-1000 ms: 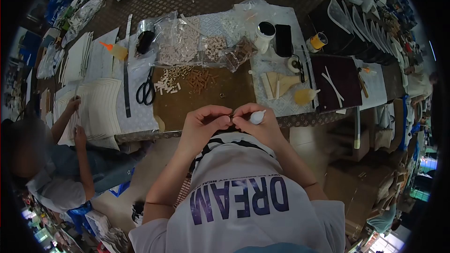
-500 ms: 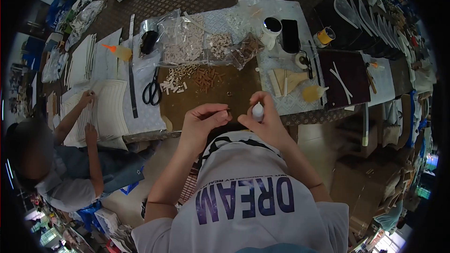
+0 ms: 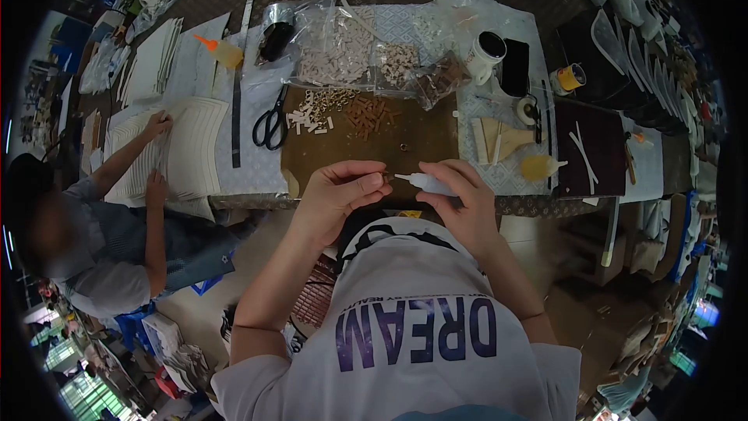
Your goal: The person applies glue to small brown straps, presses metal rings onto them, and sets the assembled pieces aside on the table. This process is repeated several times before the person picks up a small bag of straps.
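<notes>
Over the near edge of the brown work board (image 3: 428, 129), my left hand (image 3: 336, 193) pinches a small brown piece (image 3: 386, 176) between thumb and fingertips. Most of that piece is hidden by the fingers. My right hand (image 3: 474, 206) is closed around a white squeeze bottle (image 3: 428, 182), tilted on its side. Its thin nozzle points left, with the tip right at the brown piece. Farther up the board lie a pile of brown strips (image 3: 369, 117), small white pieces (image 3: 305, 122) and gold-coloured metal bits (image 3: 336, 100). One loose ring (image 3: 403, 147) lies nearer my hands.
Black scissors (image 3: 270, 126) and a dark ruler (image 3: 237, 117) lie left of the board. Clear bags of small parts (image 3: 335, 54) stand behind it. A yellowish bottle (image 3: 538, 167), a phone (image 3: 515, 68) and a white jar (image 3: 486, 54) are on the right. Another person (image 3: 117, 234) handles sheets at left.
My right hand has tipped the white bottle from upright onto its side, bringing its nozzle to the piece in my left hand. The whole view has shifted slightly.
</notes>
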A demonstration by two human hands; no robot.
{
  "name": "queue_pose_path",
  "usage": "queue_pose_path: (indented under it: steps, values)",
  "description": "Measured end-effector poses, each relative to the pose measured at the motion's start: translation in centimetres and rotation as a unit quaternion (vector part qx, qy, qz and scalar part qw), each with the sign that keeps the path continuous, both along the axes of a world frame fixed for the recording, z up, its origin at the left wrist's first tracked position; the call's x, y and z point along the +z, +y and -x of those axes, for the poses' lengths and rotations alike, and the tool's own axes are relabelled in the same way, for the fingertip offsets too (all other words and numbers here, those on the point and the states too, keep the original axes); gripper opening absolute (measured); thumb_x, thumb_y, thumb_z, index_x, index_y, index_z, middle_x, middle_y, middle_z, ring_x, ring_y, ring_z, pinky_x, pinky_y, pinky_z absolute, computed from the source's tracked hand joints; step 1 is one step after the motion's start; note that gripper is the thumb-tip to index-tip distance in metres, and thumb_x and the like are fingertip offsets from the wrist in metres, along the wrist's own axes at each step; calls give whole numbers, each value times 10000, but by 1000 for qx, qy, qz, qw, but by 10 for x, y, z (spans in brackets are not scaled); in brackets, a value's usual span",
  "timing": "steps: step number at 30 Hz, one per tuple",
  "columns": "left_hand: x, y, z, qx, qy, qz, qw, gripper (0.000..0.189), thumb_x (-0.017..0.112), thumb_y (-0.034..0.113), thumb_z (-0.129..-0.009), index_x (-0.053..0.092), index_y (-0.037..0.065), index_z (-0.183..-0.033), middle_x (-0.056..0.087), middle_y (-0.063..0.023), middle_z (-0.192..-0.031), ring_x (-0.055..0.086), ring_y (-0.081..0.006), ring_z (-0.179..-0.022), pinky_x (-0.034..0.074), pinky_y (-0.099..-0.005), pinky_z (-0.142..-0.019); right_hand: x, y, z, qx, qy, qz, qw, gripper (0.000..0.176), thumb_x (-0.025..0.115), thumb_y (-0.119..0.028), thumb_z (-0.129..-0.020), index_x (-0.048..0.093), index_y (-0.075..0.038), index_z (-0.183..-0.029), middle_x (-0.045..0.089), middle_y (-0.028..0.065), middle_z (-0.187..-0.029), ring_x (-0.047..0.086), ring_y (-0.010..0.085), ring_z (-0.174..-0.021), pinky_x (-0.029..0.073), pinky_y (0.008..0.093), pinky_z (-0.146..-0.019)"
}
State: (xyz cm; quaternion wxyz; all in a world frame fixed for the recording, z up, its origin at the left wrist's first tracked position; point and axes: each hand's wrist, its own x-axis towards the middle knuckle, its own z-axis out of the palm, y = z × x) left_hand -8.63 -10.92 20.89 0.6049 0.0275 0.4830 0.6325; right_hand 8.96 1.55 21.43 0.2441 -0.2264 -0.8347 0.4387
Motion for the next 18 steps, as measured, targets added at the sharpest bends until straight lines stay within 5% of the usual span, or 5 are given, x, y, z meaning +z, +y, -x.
queue_pose_path:
  steps: [18]
  values:
    - [-3, -9, -4, 2, 0, -7, 1000, 241, 654, 50, -810, 615, -42, -1030, 648, -106, -902, 657, -189, -811, 540, -243, -732, 1, -3, -3, 44, -26, -88, 995, 381, 684, -11, -721, 587, -56, -1087, 533, 91, -942, 552, 255, -828, 465, 333, -691]
